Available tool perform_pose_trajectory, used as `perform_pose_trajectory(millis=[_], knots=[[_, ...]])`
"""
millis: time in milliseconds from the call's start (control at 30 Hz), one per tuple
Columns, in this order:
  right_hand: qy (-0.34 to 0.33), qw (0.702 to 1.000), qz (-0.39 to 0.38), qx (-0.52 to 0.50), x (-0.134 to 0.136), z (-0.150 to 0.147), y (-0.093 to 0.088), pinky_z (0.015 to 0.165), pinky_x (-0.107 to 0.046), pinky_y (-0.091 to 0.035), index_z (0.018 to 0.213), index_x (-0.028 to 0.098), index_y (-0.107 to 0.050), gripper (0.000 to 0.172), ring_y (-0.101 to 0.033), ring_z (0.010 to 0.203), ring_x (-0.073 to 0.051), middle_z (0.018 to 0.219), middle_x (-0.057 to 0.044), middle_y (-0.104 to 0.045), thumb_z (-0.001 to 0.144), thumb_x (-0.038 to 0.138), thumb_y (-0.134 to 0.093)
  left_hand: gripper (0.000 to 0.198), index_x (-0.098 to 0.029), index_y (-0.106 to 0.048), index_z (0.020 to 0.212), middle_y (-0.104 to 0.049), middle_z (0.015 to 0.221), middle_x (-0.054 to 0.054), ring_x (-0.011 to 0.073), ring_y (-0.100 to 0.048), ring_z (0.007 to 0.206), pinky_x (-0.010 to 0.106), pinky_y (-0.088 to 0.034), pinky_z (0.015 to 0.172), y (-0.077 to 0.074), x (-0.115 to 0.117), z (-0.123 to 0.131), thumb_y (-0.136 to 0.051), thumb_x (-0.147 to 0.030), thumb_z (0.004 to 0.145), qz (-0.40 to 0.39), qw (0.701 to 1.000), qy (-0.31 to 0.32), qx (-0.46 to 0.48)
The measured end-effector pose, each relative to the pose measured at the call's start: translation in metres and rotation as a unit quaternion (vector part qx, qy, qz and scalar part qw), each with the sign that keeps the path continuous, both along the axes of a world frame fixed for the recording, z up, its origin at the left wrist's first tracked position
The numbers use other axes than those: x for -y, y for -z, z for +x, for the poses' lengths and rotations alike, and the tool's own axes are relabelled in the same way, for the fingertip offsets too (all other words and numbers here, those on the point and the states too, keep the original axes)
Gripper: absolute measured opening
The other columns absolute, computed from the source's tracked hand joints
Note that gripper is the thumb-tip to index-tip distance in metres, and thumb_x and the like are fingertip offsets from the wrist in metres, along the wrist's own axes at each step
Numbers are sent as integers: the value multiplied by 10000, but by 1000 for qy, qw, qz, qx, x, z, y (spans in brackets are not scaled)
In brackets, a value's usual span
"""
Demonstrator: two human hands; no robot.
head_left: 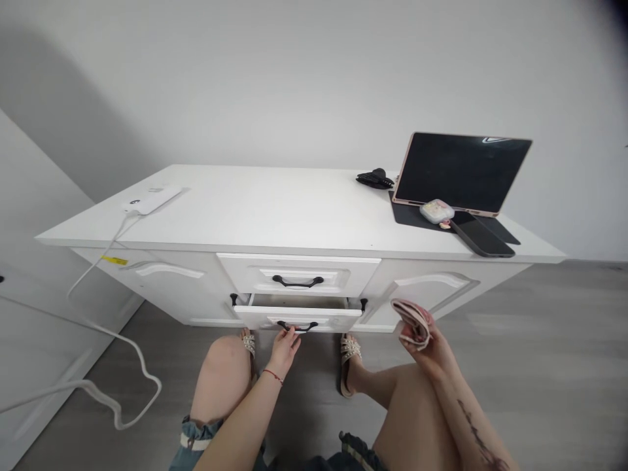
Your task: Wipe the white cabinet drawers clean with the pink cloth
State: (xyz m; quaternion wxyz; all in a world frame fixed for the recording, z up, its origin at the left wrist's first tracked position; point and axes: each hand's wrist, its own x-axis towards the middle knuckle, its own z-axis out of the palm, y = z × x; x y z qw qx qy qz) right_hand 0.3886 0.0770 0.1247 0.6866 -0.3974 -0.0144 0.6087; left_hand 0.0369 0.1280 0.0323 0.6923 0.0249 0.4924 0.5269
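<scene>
My left hand (284, 348) has its fingers hooked on the black handle (308, 326) of the lower drawer (338, 320). That drawer is pulled partly out of the white cabinet, and its visible inside shows a pale bottom. Directly above it, the upper drawer (343, 271) is closed. My right hand (434, 353) is closed around a folded pink and white cloth (412, 322), held above my right knee, apart from the cabinet front.
On the white cabinet top (265, 203) are a tablet (461, 171) on a dark cover, a phone (481, 234), a small earphone case (436, 210) and a black hair claw (375, 178). A white power strip (154, 199) lies left, its cable (142, 360) hanging down.
</scene>
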Motion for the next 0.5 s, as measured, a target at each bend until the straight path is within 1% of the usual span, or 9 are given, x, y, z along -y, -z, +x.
perform_pose_trajectory(millis=[67, 133, 233, 300, 367, 433, 500], knots=[[15, 1000, -2, 24, 2, 5, 4, 458, -232, -534, 784, 198, -645, 179, -611, 498, -130, 650, 15, -704, 654, 98, -571, 193, -196, -542, 632, -673, 761, -10, 101, -619, 707, 261, -470, 709, -2, -11, 2, -680, -105, 732, -4, 1000, 0, -5], [48, 999, 3, 23, 0, 0, 7, 469, -221, -535, 720, 189, -632, 168, -622, 502, -130, 621, 21, -698, 620, 87, -544, 206, -197, -533, 626, -673, 746, -16, 108, -613, 695, 271, -458, 698, -3, -23, 4, -695, -102, 712, -8, 1000, 1, -11], [85, 996, -2, -7, -8, -18, 3, 552, -258, -570, 750, 179, -655, 221, -676, 617, -163, 688, -11, -727, 606, 101, -507, 227, -188, -528, 611, -671, 722, -18, 109, -593, 661, 276, -436, 684, -4, -40, 6, -722, -94, 680, -14, 1000, 6, -23], [85, 996, -5, -18, -13, -29, 0, 619, -295, -586, 798, 171, -671, 269, -697, 708, -189, 741, -32, -741, 600, 111, -498, 221, -183, -539, 617, -672, 717, -15, 110, -584, 647, 277, -423, 678, -4, -50, 8, -732, -88, 668, -15, 999, 10, -31], [76, 997, -2, -13, -16, -36, -2, 658, -313, -590, 822, 168, -674, 283, -701, 737, -197, 756, -33, -745, 599, 115, -507, 212, -181, -549, 627, -670, 711, -17, 109, -578, 640, 279, -419, 681, -5, -57, 10, -734, -85, 665, -16, 999, 11, -36], [65, 998, -3, -8, -18, -40, -2, 648, -297, -589, 804, 170, -670, 270, -699, 702, -185, 735, -21, -741, 590, 107, -518, 205, -182, -550, 634, -668, 711, -19, 107, -574, 637, 278, -422, 686, -6, -62, 12, -728, -89, 675, -17, 999, 10, -40], [48, 999, 6, 1, -19, -44, -2, 597, -271, -583, 757, 176, -659, 229, -684, 624, -166, 679, -2, -726, 584, 100, -531, 203, -186, -540, 642, -665, 719, -23, 104, -575, 645, 274, -428, 693, -8, -62, 14, -719, -103, 693, -16, 999, 8, -41]])
